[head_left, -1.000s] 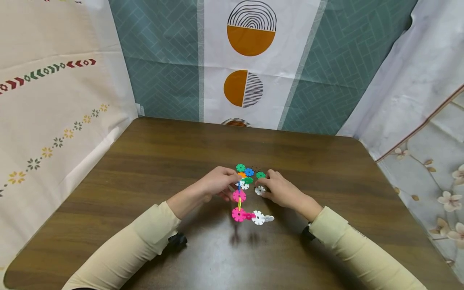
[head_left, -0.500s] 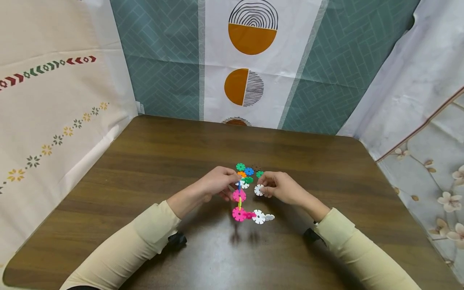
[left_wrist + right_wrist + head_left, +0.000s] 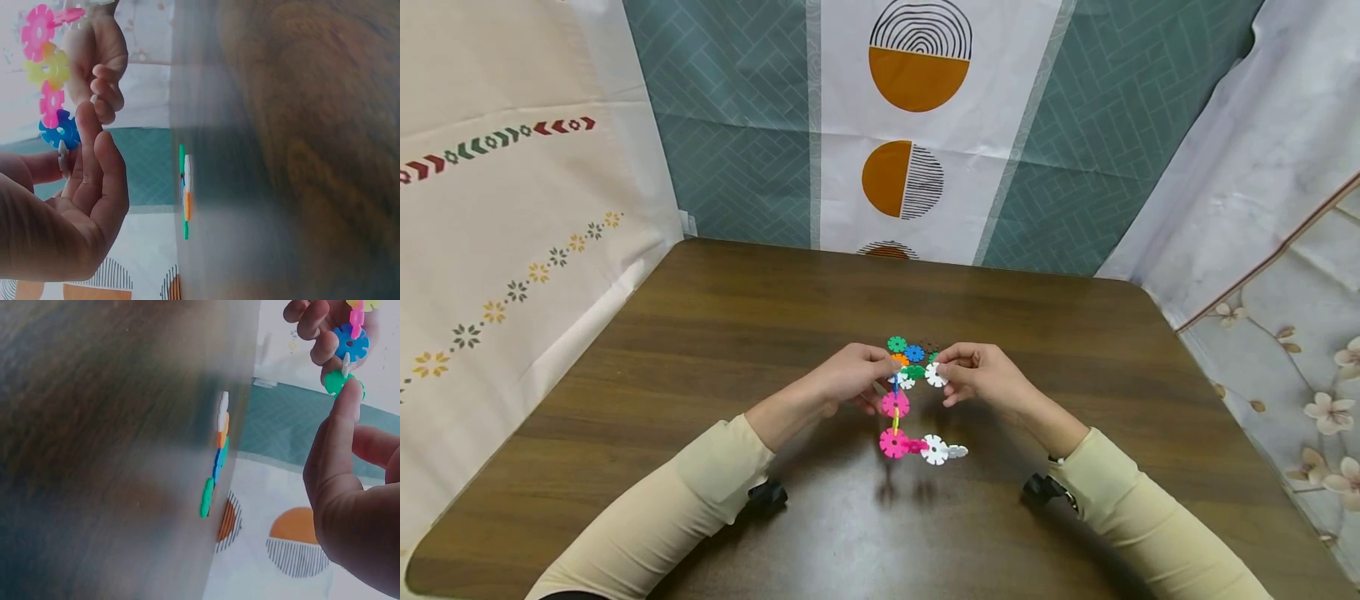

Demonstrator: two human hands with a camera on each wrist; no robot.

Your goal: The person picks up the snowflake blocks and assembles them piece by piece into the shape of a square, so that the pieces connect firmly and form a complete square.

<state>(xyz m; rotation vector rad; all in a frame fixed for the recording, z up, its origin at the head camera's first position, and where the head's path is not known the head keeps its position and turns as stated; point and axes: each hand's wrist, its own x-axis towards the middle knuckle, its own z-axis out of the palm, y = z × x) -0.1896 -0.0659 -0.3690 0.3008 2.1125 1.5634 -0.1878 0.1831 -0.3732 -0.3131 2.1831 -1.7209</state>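
Observation:
A chain of interlocked plastic snowflake discs hangs from my left hand [image 3: 850, 377], whose thumb and fingers pinch it near its upper end. It runs from a green disc [image 3: 913, 372] through a blue disc [image 3: 60, 130], a pink disc [image 3: 895, 405] and a yellow disc [image 3: 49, 70]. Below, it turns right through a lower pink disc [image 3: 893, 443] to a white disc [image 3: 934, 450] and a pale end piece. My right hand [image 3: 988, 379] pinches a loose white disc [image 3: 935, 375] at its rim, close beside the green disc. Fingers hide most of that white disc in the right wrist view.
Loose discs lie flat on the brown wooden table [image 3: 760, 292] behind the hands, among them a green one [image 3: 897, 343], a blue one [image 3: 914, 353], an orange one [image 3: 900, 360] and a brown one [image 3: 929, 345]. Patterned cloths hang around the table's back and sides.
My right hand has picked up the white disc and brought it up and left, toward the chain's green disc. My left hand and the chain have stayed almost still.

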